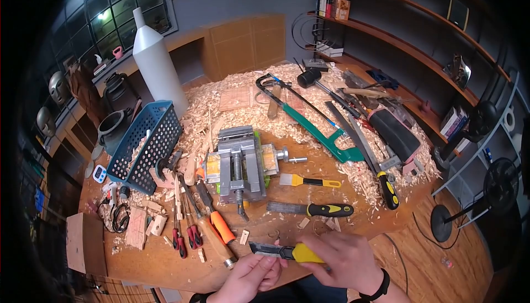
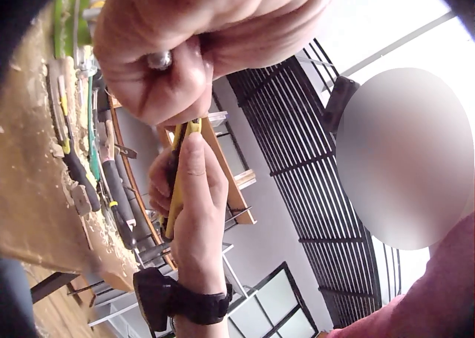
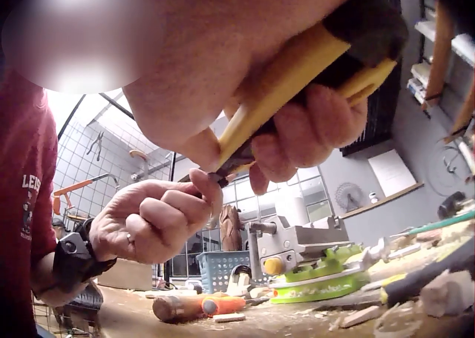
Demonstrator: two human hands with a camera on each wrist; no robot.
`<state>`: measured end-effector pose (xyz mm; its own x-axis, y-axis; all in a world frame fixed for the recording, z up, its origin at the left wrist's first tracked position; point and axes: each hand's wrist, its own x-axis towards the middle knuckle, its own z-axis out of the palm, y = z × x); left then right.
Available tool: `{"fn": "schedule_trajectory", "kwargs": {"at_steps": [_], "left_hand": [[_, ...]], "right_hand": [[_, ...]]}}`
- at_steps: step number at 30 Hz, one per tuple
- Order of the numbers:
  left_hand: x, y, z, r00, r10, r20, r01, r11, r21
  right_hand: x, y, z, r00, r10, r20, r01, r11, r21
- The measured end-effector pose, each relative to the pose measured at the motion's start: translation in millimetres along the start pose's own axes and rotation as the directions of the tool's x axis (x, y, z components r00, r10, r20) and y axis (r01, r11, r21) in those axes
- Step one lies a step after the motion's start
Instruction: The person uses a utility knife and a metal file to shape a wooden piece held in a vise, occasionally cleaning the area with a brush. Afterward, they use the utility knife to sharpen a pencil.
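In the head view, a utility knife with a yellow handle and a dark blade is held up over the table's front edge. My right hand grips the handle, its curled fingers wrapped round the yellow-and-black body in the right wrist view. My left hand, fingers curled, has thumb and fingertips pinched right at the blade; whatever else lies between them is hidden. A ring shows on a left finger. Beyond the hands lie a rasp with a black-and-yellow handle and a brush.
A metal vise stands mid-table among wood shavings. Chisels and red-handled tools lie left of the hands. A blue basket stands further left, a green hacksaw and a saw to the right.
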<state>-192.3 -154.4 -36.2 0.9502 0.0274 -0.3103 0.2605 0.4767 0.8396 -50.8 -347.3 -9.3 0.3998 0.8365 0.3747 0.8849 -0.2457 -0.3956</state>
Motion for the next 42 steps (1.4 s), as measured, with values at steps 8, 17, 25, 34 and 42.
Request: {"fn": "schedule_trajectory", "kwargs": {"at_steps": [8,17,25,34,42], "left_hand": [[-2,2,7,0.998,0.053,0.013,-0.054,0.994,0.098],[6,6,9,0.999,0.036,-0.032,-0.034,0.998,0.06],[10,-15,0,0.995,0.087,-0.045,-0.085,0.995,0.052],[7,-8,5,0.992,0.123,-0.036,-0.118,0.986,0.121],[5,-5,10,0.987,0.151,-0.047,-0.138,0.968,0.209]], "right_hand": [[9,41,3,0.944,0.189,-0.272,-0.217,0.973,-0.079],[-4,17,11,0.976,0.158,-0.15,-0.144,0.985,0.098],[-6,-10,17,0.991,0.119,-0.055,-0.105,0.973,0.208],[-3,-15,2,0.992,0.09,-0.09,-0.088,0.996,0.023],[-6,-12,0,0.993,0.103,-0.059,-0.101,0.995,0.022]]}}
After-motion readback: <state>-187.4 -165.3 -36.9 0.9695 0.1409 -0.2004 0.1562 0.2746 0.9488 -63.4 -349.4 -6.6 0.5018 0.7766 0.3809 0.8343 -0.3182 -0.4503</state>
